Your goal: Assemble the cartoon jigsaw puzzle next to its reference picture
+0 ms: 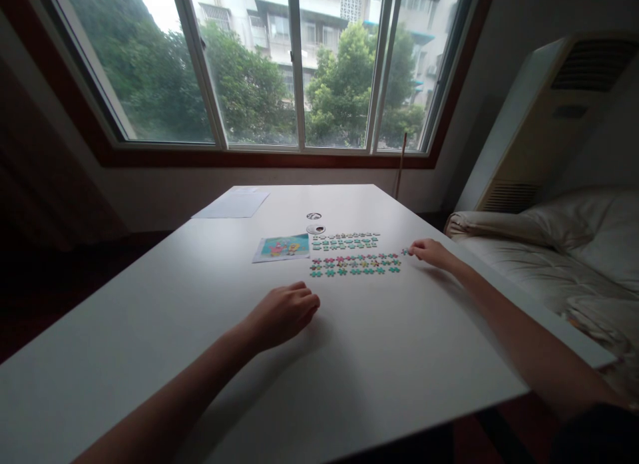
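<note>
Several rows of small jigsaw puzzle pieces (pixel 355 263) lie on the white table (pixel 150 337), mostly teal with some pink and yellow. At the right end of these rows, my right hand (pixel 430 253) pinches one puzzle piece (pixel 405 251) between its fingertips. My left hand (pixel 292 309) is closed, its fingers curled under, in front of the rows' left end; whether anything is inside it is hidden. A colourful reference picture (pixel 282 248) with cartoon figures lies left of the pieces.
Two small round items (pixel 314 229) are behind the picture. Paper sheets (pixel 232 203) lie at the table's far left. A cream sofa (pixel 549 251) stands along the right side, with a tall air conditioner (pixel 539 118) behind it. A window (pixel 294 71) fills the far wall.
</note>
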The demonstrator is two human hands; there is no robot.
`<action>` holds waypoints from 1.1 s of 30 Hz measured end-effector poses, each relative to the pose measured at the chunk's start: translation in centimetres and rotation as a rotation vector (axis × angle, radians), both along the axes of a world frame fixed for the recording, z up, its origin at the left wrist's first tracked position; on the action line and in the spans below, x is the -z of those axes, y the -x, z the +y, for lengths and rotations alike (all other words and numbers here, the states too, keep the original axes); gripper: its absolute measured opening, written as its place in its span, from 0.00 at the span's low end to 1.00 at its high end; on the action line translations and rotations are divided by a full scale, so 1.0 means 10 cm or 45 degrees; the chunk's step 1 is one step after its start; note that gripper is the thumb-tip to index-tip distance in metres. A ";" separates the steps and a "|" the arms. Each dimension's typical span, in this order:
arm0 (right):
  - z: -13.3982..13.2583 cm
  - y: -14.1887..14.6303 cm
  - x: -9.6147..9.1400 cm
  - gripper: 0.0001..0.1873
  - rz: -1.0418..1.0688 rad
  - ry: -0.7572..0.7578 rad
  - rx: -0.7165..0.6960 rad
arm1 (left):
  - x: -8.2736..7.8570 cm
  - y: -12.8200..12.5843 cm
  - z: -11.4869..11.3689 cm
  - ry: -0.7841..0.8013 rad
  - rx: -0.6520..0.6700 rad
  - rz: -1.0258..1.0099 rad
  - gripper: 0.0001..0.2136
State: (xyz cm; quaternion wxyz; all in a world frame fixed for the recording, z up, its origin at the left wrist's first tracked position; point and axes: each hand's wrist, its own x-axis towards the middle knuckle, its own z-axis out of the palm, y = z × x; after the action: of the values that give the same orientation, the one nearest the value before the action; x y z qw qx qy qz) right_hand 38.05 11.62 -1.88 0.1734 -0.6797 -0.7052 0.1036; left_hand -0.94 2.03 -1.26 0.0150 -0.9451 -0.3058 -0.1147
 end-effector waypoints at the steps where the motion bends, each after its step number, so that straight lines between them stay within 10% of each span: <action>1: 0.02 -0.03 0.03 0.15 0.006 0.037 0.000 | 0.00 0.00 0.00 -0.001 -0.003 -0.003 0.09; 10: 0.07 -0.08 0.13 0.13 -0.034 0.126 0.043 | -0.02 0.06 0.03 0.018 -0.023 -0.069 0.08; 24: 0.02 -0.04 0.10 0.13 -0.028 0.081 -0.096 | 0.33 0.46 0.52 0.036 -0.736 0.022 0.26; 33: 0.07 0.03 0.20 0.16 -0.106 0.008 0.093 | 0.39 0.48 0.56 0.160 -0.841 0.120 0.29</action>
State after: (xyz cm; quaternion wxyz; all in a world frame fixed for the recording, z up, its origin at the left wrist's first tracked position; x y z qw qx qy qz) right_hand 37.74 12.34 -3.83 0.1454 -0.7091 -0.6862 0.0711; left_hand -5.77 7.66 -5.11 0.0074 -0.7983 -0.6008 -0.0407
